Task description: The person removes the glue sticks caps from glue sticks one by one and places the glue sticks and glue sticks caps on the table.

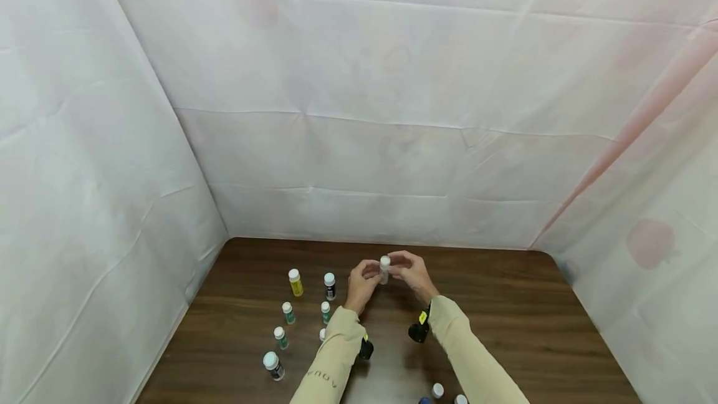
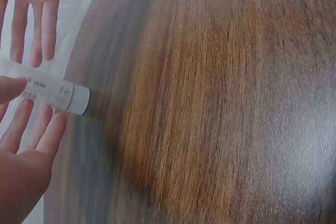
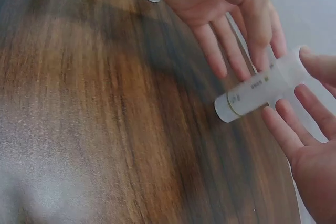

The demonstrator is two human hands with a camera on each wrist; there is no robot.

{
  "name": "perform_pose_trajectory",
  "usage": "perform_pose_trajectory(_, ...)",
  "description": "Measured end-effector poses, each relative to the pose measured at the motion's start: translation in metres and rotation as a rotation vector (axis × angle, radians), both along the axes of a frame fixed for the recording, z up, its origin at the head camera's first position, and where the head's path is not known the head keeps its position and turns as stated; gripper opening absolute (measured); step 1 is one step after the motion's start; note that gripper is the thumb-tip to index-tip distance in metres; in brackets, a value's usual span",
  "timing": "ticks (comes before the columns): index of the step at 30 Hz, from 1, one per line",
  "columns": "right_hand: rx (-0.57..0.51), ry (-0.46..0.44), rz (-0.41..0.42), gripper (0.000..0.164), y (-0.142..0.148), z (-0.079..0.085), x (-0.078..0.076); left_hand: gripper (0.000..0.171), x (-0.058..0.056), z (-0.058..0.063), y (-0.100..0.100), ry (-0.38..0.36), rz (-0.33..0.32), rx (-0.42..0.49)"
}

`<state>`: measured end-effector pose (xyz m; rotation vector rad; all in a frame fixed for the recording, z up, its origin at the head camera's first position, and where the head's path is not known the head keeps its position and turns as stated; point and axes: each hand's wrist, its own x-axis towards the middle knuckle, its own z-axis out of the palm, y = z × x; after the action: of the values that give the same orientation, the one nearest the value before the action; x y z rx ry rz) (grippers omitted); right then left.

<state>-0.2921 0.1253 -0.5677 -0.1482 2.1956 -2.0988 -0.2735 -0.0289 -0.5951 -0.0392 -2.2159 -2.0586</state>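
Observation:
A white bottle with a white cap stands upright between my two hands near the table's far edge. Small print and a thin gold band near its base show in the right wrist view. My left hand pinches its left side, and in the left wrist view the thumb lies across the body. From the other side my right hand holds the upper end, its thumb against the cap. Whether the base touches the table is hard to tell.
Left of my arms stand a yellow bottle, dark-labelled bottles and several green ones. One white cap is partly behind my left sleeve. White caps and a blue one show at the near edge. Cloth walls border the table.

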Motion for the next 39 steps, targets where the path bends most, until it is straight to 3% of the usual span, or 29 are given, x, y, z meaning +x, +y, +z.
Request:
perform_pose_trajectory(4,-0.014,0.025,-0.003,0.03,-0.002,0.001,-0.003,0.023,-0.002,0.006,0.0,0.021,-0.04,0.014)
perform_pose_trajectory(11,-0.033,0.055,0.016,0.029,0.002,0.011,-0.006,0.025,0.006,0.045,-0.002,0.1,-0.09,0.003)
perform_pose_trajectory(19,-0.049,0.166,0.066,0.029,0.013,0.046,-0.007,0.03,0.002,0.083,-0.003,0.192,-0.189,-0.036)
perform_pose_trajectory(27,-0.038,0.211,0.137,0.028,0.016,0.105,0.013,0.035,0.005,0.115,-0.006,0.243,-0.287,-0.059)
perform_pose_trajectory(35,-0.044,0.304,0.172,0.024,0.023,0.108,0.016,0.033,0.017,0.142,-0.009,0.325,-0.313,-0.12)
perform_pose_trajectory(39,-0.054,0.348,0.218,0.027,0.023,0.126,0.026,0.031,0.029,0.161,-0.011,0.409,-0.293,-0.157)
